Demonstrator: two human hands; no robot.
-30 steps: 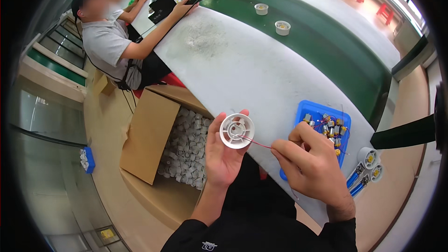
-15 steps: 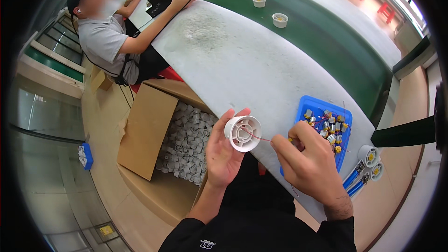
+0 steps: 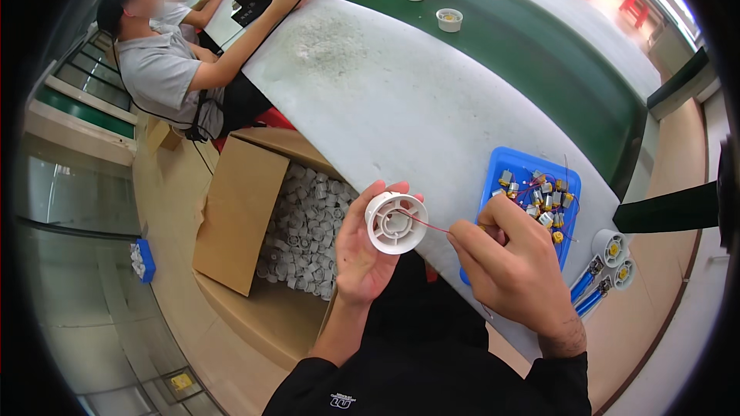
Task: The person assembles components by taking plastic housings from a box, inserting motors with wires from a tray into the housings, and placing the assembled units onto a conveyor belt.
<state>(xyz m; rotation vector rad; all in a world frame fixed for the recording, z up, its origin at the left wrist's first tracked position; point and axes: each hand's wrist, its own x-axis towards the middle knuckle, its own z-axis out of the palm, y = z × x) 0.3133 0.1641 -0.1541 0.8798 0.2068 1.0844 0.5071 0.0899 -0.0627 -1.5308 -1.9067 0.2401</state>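
Tilted slightly since a second ago, the white round plastic housing (image 3: 395, 225) sits in the grip of your left hand (image 3: 367, 260), above the near edge of the white surface (image 3: 462, 123). Your right hand (image 3: 512, 262) pinches a thin red wire (image 3: 433, 226) entering it; light, straight tension should serve best.

A round white housing (image 3: 396, 223), spoked inside, turns its open face toward the camera; a thin red wire (image 3: 432, 226) leaves it between three and four o'clock.
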